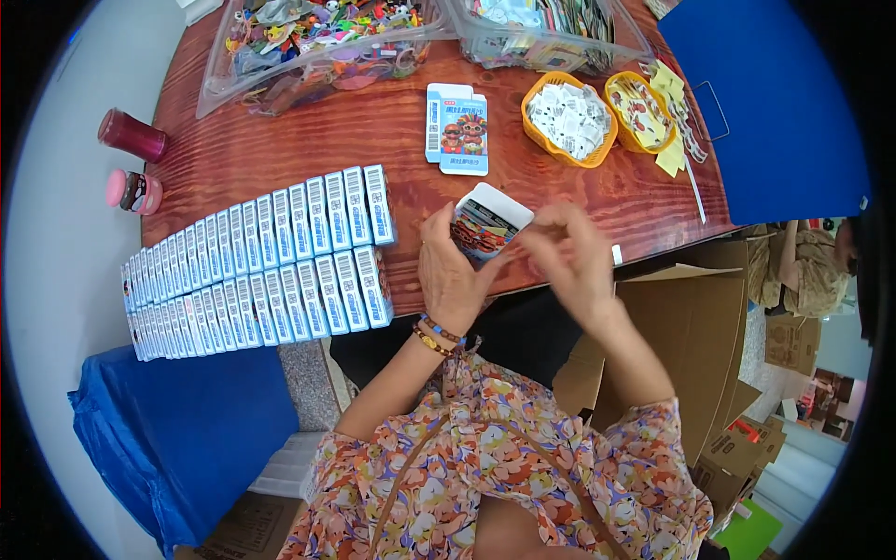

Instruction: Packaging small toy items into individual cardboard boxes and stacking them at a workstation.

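Observation:
A small carton (483, 233) is tilted in my left hand (446, 273), whose fingers and thumb wrap its left side and lower edge. Its white end flap (501, 203) stands up, and colourful printed pieces show at its open side. My right hand (577, 266) is at the carton's right edge, fingers bent in a pinch; what lies between the fingertips, if anything, is hidden. Beyond my hands a flattened light-blue carton (467, 140) with cartoon figures lies on the table. To the left, matching closed cartons (313, 219) stand upright in two long rows.
Yellow baskets hold white packets (567, 121) and small printed pieces (642, 110). Yellow slips (668, 161) lie beside them. Clear tubs (213, 79) of small toys and cards (560, 23) stand at the back. A tumbler (135, 135) and pink-lidded jar (140, 191) are left; a cardboard box (677, 327), right.

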`<state>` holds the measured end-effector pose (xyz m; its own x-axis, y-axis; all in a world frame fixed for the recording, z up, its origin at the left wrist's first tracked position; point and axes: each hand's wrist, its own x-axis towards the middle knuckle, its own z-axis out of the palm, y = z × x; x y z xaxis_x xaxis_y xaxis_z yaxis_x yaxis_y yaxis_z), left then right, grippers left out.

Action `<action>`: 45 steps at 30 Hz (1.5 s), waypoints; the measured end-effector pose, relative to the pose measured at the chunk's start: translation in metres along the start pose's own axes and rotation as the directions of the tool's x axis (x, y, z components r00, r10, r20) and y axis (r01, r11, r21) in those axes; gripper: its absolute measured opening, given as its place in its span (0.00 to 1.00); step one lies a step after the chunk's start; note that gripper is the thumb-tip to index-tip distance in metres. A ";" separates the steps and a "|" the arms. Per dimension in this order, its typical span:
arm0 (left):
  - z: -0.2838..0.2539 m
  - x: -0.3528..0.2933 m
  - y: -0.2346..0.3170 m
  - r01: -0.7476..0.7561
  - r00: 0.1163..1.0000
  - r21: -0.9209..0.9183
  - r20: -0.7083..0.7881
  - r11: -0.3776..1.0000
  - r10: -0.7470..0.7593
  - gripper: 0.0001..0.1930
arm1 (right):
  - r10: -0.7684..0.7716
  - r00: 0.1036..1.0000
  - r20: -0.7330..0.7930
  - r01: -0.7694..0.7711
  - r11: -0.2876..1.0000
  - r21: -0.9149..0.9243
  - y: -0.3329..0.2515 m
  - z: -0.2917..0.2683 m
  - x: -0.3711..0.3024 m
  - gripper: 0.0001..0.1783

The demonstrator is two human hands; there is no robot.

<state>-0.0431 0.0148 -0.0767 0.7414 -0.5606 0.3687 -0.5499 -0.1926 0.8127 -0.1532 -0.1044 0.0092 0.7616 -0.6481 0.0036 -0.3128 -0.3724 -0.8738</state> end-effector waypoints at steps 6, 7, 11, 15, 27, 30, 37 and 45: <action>0.005 -0.010 0.011 -0.043 0.997 0.048 0.068 0.998 0.040 0.44 | -0.216 0.959 -0.181 0.267 0.904 0.335 0.065 0.040 0.004 0.24; 0.003 -0.011 0.007 -0.048 0.996 0.050 0.071 0.998 0.045 0.44 | -0.216 0.958 -0.187 0.269 0.902 0.338 0.069 0.036 0.006 0.24; -0.004 -0.010 0.003 -0.097 0.993 -0.277 0.042 0.956 0.113 0.27 | -0.347 0.931 -0.110 0.360 0.833 0.420 0.089 0.018 0.003 0.22; -0.003 -0.007 -0.001 -0.220 0.975 -0.146 -0.042 0.964 0.217 0.22 | -0.416 0.906 -0.077 0.416 0.841 0.347 0.096 0.008 0.006 0.22; -0.011 0.010 0.015 -0.271 0.945 -0.237 0.120 0.933 0.304 0.14 | -0.605 0.795 -0.051 0.607 0.790 0.090 0.074 -0.020 0.015 0.12; -0.016 0.015 0.010 -0.148 0.942 -0.363 0.233 0.920 0.243 0.09 | -0.652 0.758 -0.014 0.651 0.757 -0.048 0.069 -0.020 0.013 0.10; -0.015 0.014 0.012 -0.275 0.928 -0.306 0.164 0.911 0.335 0.09 | -0.381 0.922 0.076 0.360 0.911 0.199 0.045 -0.027 0.004 0.06; -0.007 0.007 0.001 -0.184 0.951 -0.489 0.131 0.852 0.280 0.15 | -0.222 0.953 0.204 0.167 0.952 0.256 0.035 -0.029 0.009 0.12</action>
<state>-0.0360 0.0162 -0.0709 0.5006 -0.6926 0.5193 -0.4167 0.3330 0.8458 -0.1741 -0.1427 -0.0070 0.9115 -0.3993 0.0985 -0.0252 -0.2934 -0.9557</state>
